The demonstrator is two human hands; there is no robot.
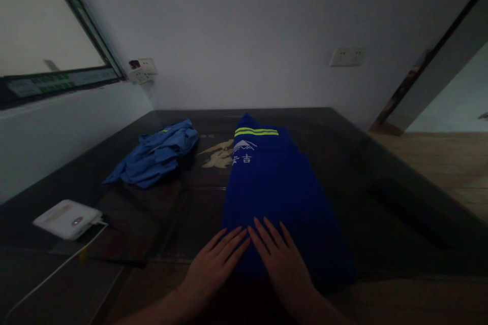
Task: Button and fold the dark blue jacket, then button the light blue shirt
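Observation:
A dark blue garment (274, 188), folded lengthwise, lies on the dark glossy table (351, 162). Two yellow-green stripes and white printing show near its far end. My left hand (215, 259) rests on the garment's near left edge, fingers stretched out. Beside it, my right hand (280, 259) lies flat on the blue cloth with its fingers spread, the two hands' fingertips close together. Neither hand grasps anything. Further left on the table, a lighter blue garment (160, 152) is crumpled in a heap, apart from both hands.
A white power bank (68, 219) with a white cable (57, 277) sits at the table's left. Behind the table is a wall with a double socket (347, 57); more sockets (143, 68) are in the left corner. Wooden flooring (450, 162) shows at right.

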